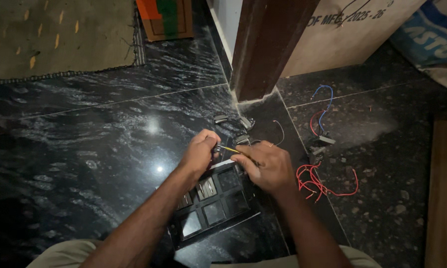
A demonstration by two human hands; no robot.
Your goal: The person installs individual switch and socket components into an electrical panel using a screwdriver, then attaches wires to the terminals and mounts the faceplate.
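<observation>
My left hand pinches a small grey switch module above a black switch plate frame lying on the dark floor. My right hand grips a thin screwdriver with a yellow shaft, its tip touching the module. The frame has several square openings, and two hold grey switches. Part of the frame is hidden under my forearms.
Loose grey switch modules lie near a dark wooden door frame post. Red wires and a red and blue wire pair lie on the speckled floor at right. A mat lies at top left, a cardboard box at top right.
</observation>
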